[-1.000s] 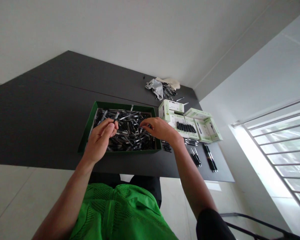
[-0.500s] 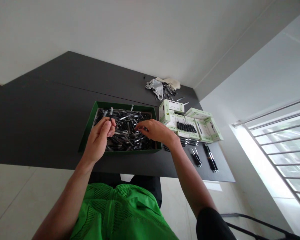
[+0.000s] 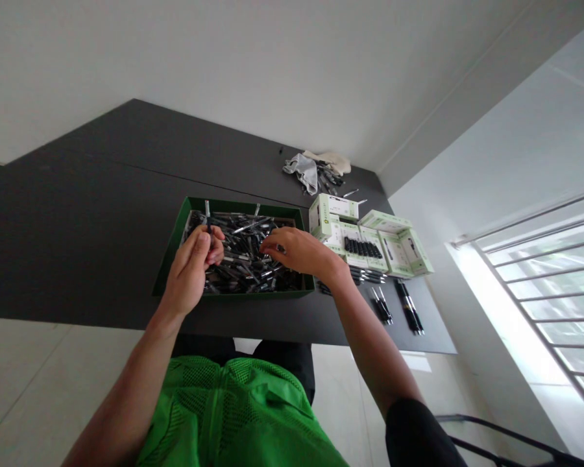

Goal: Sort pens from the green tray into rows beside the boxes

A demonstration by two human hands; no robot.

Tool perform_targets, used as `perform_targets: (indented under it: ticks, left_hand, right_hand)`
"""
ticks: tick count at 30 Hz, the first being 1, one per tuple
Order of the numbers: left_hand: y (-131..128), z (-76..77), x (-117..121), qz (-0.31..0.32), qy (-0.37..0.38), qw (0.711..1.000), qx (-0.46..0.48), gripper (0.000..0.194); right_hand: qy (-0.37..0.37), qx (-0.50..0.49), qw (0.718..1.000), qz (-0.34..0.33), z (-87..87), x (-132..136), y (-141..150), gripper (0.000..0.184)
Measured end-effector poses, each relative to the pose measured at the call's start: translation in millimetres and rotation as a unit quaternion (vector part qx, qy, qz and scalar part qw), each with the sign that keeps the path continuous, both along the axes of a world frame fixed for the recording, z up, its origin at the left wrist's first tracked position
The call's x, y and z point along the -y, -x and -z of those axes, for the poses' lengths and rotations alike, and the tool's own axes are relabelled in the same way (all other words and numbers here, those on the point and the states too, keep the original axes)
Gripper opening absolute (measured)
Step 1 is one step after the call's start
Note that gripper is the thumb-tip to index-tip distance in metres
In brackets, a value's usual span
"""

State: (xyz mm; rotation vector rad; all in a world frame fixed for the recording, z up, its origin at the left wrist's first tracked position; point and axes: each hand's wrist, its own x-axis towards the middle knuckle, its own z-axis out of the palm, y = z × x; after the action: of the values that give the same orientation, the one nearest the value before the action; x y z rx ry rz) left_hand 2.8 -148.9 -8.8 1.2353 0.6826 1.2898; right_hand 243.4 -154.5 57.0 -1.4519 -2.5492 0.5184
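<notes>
My left hand [image 3: 189,266] is closed around a pen [image 3: 207,209], whose clear tip end points up above my thumb. It hovers over the left part of a green box [image 3: 263,296]. A jumble of black and clear pens [image 3: 243,263] fills that box. My right hand [image 3: 304,251] reaches over the box's right half, fingertips pinched together low among the pens. Whatever is between those fingertips is too small to make out.
Right of the green box are open white-and-green cartons [image 3: 340,207], one holding a row of black pens [image 3: 363,248]. Pen bundles [image 3: 409,308] and a few loose pens [image 3: 382,306] lie by the table's right edge. Crumpled cloths [image 3: 305,172] rest on more pens behind.
The pen in my left hand has shifted slightly left and up, and the fingers have loosened a little. My right hand has moved slightly left and up.
</notes>
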Motion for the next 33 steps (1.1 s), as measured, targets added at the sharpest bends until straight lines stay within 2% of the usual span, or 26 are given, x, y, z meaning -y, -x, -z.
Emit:
perform_targets:
  ticks: [8,14,21,29,33]
  left_hand:
    - [-1,-0.6,-1,-0.070,-0.014,0.997,0.011,0.033]
    - [-1,-1.3,0,-0.082,-0.030,0.996,0.018,0.031]
    - [0,-1.6,-1,-0.084,-0.025,0.996,0.012,0.033]
    - [1,-2.0,0,-0.073,-0.024,0.997,0.012,0.031]
    - [1,-1.1,-1,-0.079,-0.025,0.996,0.011,0.032]
  right_hand:
    - [-0.075,0.098,0.992,-0.035,9.6,-30,27,0.026]
    - [-0.123,0.217,0.963,-0.105,30.2,-49,52,0.032]
    - [-0.182,0.273,0.932,-0.152,46.5,-56,59,0.034]
    - [-0.201,0.305,0.902,-0.232,41.7,-60,53,0.031]
    - [-0.203,0.270,0.910,-0.242,28.8,-66,39,0.025]
